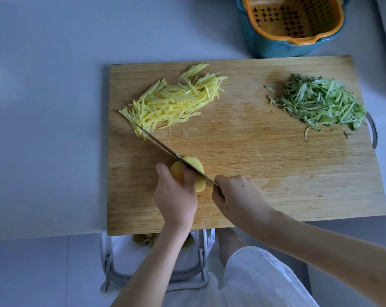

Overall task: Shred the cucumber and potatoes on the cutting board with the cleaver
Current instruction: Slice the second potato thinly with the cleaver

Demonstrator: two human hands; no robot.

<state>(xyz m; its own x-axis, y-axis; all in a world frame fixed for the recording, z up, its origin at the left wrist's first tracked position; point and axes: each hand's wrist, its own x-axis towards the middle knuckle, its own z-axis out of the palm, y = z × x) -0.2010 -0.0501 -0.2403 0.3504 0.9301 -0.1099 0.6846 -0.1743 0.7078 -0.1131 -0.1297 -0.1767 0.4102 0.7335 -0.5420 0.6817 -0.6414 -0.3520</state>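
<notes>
**Potato mid-slice**

Left on rectangular bamboo cutting board point(254, 173): pale yellow potato shreds point(174, 103). Near edge: left hand point(176, 196) curled over peeled yellow potato point(176, 172), steel cleaver point(158, 142) across it, handle gripped in right hand point(238, 196). Right: green cucumber shreds point(320, 103).

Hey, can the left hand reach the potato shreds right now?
Probably not straight away: the left hand grips the potato, and the cleaver, held by the right hand, slants across the cutting board between it and the potato shreds.

One potato point(177, 172), one cleaver point(163, 145) (two piles point(172, 103))
</notes>
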